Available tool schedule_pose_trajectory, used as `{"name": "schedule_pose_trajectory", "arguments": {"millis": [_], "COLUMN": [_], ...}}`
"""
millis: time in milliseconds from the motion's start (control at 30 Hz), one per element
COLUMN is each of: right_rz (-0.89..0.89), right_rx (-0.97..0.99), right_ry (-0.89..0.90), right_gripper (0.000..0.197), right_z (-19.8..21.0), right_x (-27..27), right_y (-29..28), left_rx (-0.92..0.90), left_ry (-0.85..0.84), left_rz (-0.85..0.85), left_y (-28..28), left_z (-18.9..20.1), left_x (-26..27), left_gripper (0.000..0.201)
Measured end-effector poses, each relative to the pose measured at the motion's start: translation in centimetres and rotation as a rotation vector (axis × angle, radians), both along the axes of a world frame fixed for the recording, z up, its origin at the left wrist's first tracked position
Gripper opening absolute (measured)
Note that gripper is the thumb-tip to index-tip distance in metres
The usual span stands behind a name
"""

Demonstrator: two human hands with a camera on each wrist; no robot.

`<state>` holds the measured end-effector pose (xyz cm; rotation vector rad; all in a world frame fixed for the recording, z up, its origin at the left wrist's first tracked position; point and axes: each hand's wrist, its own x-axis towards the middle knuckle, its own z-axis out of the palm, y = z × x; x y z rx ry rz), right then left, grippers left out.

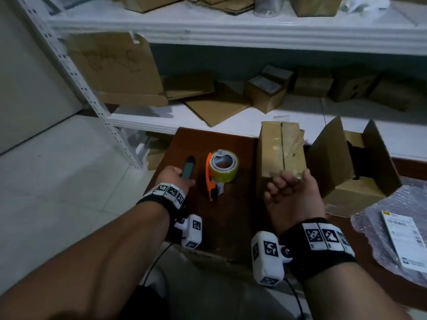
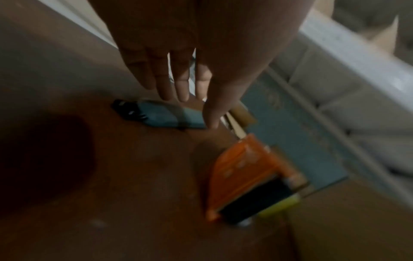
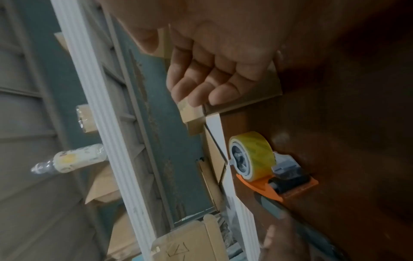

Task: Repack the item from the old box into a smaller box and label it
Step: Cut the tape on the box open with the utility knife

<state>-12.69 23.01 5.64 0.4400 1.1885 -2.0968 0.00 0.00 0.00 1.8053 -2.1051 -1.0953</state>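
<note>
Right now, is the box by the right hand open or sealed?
Sealed. The box has its top flaps closed with glossy tape along the seam; the right hand rests loosely curled at its near edge.

Your head view looks down on the brown table [image 1: 226, 144] from above; both wrist views sit close, sharing its tape dispenser [image 1: 220, 173]

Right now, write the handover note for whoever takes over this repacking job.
Left hand: fingers straight, reaching onto the grey-blue cutter on the brown table; not gripped yet.
Right hand: loosely curled, holds nothing, at the taped box.
Tape dispenser lies between cutter and taped box.
Open box right of it; bubble wrap with label far right.
Left: whether the item is inside cannot be seen; label not stuck on.
</note>
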Motion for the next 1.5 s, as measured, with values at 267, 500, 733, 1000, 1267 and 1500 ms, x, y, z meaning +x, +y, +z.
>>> {"name": "schedule_pose_trajectory", "arguments": {"millis": [267,500,733,1000,1267,1500], "right_rz": [0.021,0.039,0.079,0.277,0.383,0.367], "right_rx": [0.037,0.007,-0.057,-0.073,0.085,0.039], "right_ry": [0.013,0.025,0.049,0.182,0.272,0.238], "right_gripper": [0.049,0.047,0.036,0.04,0.028,0.031], "right_z": [-0.8,-0.2,0.2,-0.1,-0.2,-0.7], "right_x": [-0.4,-0.1,0.1,1.9,1.9,1.8], "right_y": [-0.1,0.6,1.6,3.3,4.3,4.2], "left_rx": [-0.005,0.062,0.414,0.891,0.894,0.798], "left_ry": [-0.223,0.148,0.68,0.649,0.721,1.052], "left_rz": [-0.144,0.055,-0.079,-0.306,-0.255,-0.02], "left_y": [-1.1,0.6,6.0,10.3,10.2,9.5], "left_z": [-0.6,1.5,5.2,5.3,6.3,6.1], "left_x": [-0.1,1.1,3.0,3.5,2.9,2.5], "left_gripper": [0.056,0.029,0.025,0.043,0.034,0.039]}}
